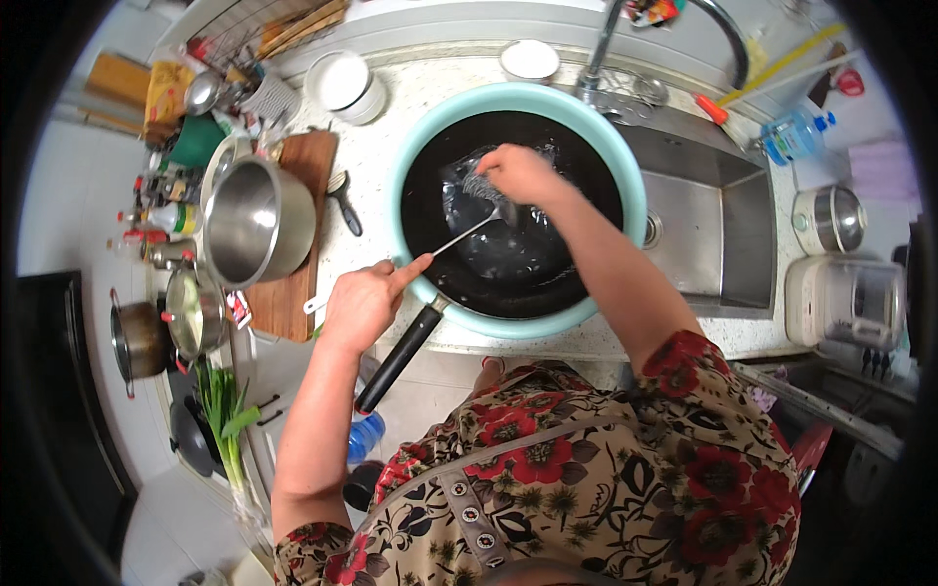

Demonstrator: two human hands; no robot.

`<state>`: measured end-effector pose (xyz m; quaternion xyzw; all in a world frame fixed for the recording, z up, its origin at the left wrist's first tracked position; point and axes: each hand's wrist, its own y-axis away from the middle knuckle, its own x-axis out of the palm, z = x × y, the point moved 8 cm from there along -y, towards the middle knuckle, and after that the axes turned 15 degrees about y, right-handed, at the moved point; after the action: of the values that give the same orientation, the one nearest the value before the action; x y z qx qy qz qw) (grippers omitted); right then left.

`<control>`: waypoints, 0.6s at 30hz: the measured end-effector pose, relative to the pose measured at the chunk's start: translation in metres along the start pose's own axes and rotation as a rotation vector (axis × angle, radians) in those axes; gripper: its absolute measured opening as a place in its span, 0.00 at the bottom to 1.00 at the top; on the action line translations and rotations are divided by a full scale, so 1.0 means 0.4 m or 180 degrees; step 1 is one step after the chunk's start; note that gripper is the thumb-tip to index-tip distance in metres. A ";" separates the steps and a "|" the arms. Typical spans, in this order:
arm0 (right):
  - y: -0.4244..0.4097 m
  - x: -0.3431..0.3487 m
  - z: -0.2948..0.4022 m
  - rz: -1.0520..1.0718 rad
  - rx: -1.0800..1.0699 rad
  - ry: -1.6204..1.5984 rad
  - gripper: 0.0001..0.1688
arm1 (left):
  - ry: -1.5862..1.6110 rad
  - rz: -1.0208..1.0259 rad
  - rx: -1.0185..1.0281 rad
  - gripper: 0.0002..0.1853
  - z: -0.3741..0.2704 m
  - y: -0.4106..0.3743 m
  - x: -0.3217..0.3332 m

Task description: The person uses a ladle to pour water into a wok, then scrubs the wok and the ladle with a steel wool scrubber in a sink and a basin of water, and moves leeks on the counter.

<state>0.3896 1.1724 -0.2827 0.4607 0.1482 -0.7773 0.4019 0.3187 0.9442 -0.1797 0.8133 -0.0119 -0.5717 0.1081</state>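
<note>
A black pan (513, 300) with a long black handle (399, 359) sits inside a pale teal plastic basin (634, 205) and has wet, shiny water in it. My left hand (366, 304) grips the handle of a long metal utensil (467, 236) at the basin's near-left rim, index finger laid along it. The utensil's head reaches the middle of the pan, where its exact shape is hard to make out. Over the pan, my right hand (520, 176) holds a grey steel-wool scourer (480, 188) close to that head.
On the right lies a stainless-steel sink (689, 227) under a curved faucet (601, 51). To the left, a steel pot (256, 223) stands on a wooden cutting board (311, 157), with a black-handled peeler or brush (344, 205) beside it. White bowls (344, 84) are behind; green onions (223, 417) lie lower left.
</note>
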 end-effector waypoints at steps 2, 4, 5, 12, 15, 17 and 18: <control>-0.038 0.063 -0.093 0.0321 0.0160 0.0771 0.15 | -0.0081 0.0054 0.0129 0.33 -0.019 0.001 -0.010; -0.012 0.042 -0.146 0.0599 0.0492 0.0937 0.15 | -0.0047 -0.0005 0.0145 0.33 -0.012 0.017 -0.007; -0.007 0.040 -0.168 0.0640 0.0582 0.0765 0.15 | -0.0037 0.0006 0.0015 0.33 -0.003 0.021 -0.005; -0.010 0.098 -0.182 0.0529 0.0510 -0.0112 0.17 | 0.0207 -0.0458 0.0091 0.31 0.031 0.055 0.003; 0.000 0.057 -0.203 0.0393 0.0464 0.0205 0.16 | 0.0622 -0.0567 -0.0060 0.28 0.062 0.052 0.006; 0.000 0.013 -0.219 0.0108 0.0584 -0.0032 0.17 | 0.0765 -0.0498 0.0035 0.27 0.043 0.046 -0.003; 0.004 -0.007 -0.225 0.0154 0.0740 -0.0608 0.17 | 0.0736 -0.0374 -0.0084 0.28 0.047 0.044 0.007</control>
<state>0.4453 1.2266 -0.3280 0.4315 0.0071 -0.8197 0.3767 0.3038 0.9236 -0.1849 0.8715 0.0558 -0.4795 0.0858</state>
